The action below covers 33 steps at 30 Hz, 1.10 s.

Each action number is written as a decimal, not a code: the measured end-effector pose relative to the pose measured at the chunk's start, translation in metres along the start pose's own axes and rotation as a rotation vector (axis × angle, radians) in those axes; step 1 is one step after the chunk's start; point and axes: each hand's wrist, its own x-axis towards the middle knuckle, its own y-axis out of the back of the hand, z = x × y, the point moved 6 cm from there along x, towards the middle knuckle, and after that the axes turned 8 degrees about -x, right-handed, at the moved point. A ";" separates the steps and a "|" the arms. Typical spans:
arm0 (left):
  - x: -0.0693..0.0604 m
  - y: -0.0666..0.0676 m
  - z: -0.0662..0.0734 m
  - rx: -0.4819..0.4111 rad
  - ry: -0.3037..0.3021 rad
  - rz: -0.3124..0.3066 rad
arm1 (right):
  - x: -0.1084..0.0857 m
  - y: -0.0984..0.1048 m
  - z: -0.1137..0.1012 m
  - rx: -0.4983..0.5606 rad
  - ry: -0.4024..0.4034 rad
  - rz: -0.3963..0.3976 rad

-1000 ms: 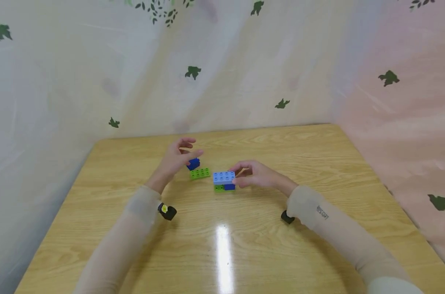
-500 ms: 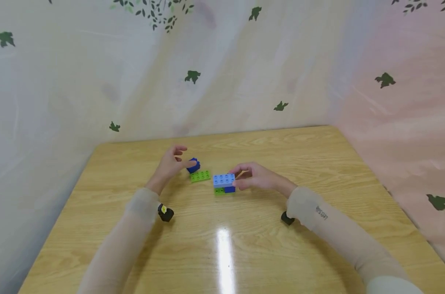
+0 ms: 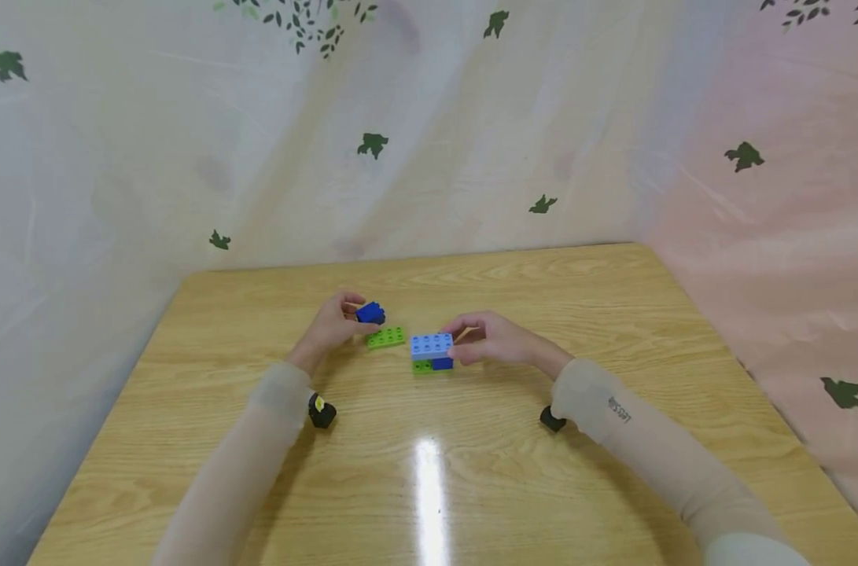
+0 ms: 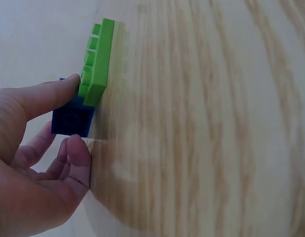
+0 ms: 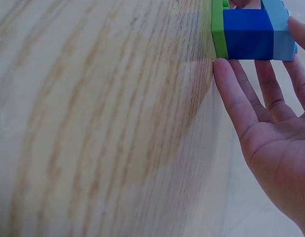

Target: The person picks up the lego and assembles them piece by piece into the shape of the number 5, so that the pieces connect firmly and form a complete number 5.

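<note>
My left hand (image 3: 333, 324) pinches a dark blue toy building brick (image 3: 370, 313) between thumb and fingers. In the left wrist view that brick (image 4: 71, 121) shows its hollow underside. Close by it lies a flat lime green brick (image 3: 386, 338) with studs. Right of these stands a small stack: a light blue brick (image 3: 431, 346) on top, a dark blue brick (image 3: 442, 364) below its right part, and a lime green brick (image 3: 422, 367) at the base. The right hand (image 3: 495, 338) holds the stack at its right end, thumb on the light blue brick (image 5: 283, 37).
The bricks are on a wood-grain table (image 3: 542, 479). A pale cloth (image 3: 443, 196) with leaf and bird prints rises behind it and at both sides. A black device (image 3: 322, 411) sits at the left wrist, another black device (image 3: 552, 419) at the right.
The left hand has come down and closed in on the loose dark blue brick, which is now tilted in its grasp. The right hand has stayed at the stack.
</note>
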 end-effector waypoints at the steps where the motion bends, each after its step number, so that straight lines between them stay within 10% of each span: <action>1: 0.001 0.001 -0.002 0.013 0.001 -0.002 | 0.000 0.000 0.000 -0.001 -0.001 -0.001; 33: 0.004 0.004 -0.012 -0.009 0.035 -0.041 | -0.001 -0.001 -0.004 -0.042 0.044 0.014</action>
